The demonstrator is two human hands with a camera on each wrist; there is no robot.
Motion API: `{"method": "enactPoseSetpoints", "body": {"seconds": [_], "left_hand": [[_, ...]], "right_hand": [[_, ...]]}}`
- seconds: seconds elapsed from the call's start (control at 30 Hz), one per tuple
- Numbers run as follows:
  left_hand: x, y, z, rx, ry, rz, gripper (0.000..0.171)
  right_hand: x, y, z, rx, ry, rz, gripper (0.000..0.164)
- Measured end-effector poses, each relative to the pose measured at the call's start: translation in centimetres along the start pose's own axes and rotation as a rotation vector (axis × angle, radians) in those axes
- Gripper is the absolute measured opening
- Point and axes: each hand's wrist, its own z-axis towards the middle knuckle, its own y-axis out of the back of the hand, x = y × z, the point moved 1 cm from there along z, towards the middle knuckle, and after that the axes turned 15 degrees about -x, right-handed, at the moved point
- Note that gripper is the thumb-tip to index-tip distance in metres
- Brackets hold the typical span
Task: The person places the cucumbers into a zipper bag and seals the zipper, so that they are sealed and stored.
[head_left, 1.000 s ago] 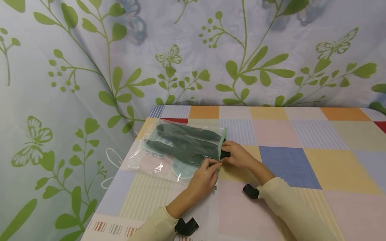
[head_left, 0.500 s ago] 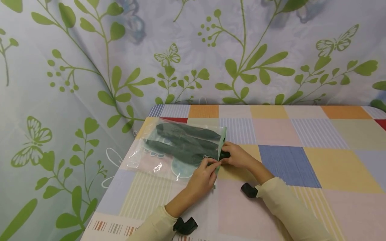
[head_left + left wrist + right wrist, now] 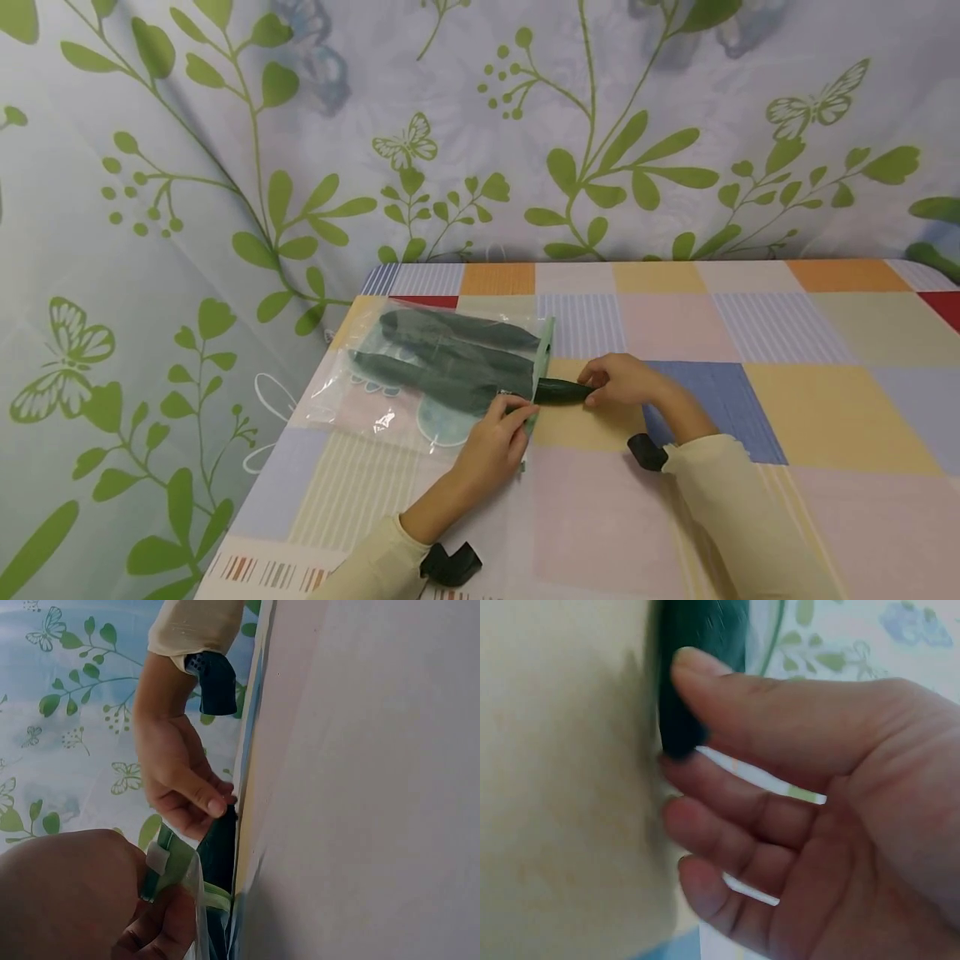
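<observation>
A clear zip bag (image 3: 420, 425) with a green zip edge lies on the table, its mouth toward the right. Inside it are dark green cucumbers (image 3: 465, 329), seen through the plastic. One cucumber (image 3: 564, 391) sticks partway out of the mouth. My right hand (image 3: 630, 385) pinches its protruding end; in the right wrist view the thumb lies along the cucumber (image 3: 705, 630) with the fingers curled at its tip. My left hand (image 3: 491, 446) pinches the near side of the bag's mouth, and the left wrist view shows the green zip strip (image 3: 176, 859) between its fingers.
A patchwork-patterned cloth (image 3: 847, 517) covers the table. The table's left edge runs close beside the bag, and a leaf-print curtain (image 3: 450, 208) hangs behind and to the left. Black wrist-worn pieces (image 3: 450, 565) sit at both sleeves.
My right hand has moved to the right, away from the bag's mouth, drawing the cucumber's end out with it. My left hand keeps its pinch on the bag. The head view has shifted slightly.
</observation>
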Motion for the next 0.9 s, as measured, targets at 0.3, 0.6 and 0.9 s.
{"method": "enactPoseSetpoints", "body": {"seconds": [0.3, 0.6, 0.9], "left_hand": [[0.3, 0.4, -0.3, -0.006, 0.012, 0.002, 0.029], [0.1, 0.4, -0.2, -0.005, -0.026, 0.033, 0.029], [0.1, 0.3, -0.2, -0.032, -0.047, 0.020, 0.029]], "right_hand": [[-0.1, -0.1, 0.4, 0.070, -0.016, 0.015, 0.017], [1.2, -3.0, 1.3, -0.035, 0.045, 0.140, 0.017], [3.1, -4.5, 2.7, -0.214, -0.012, 0.159, 0.007]]}}
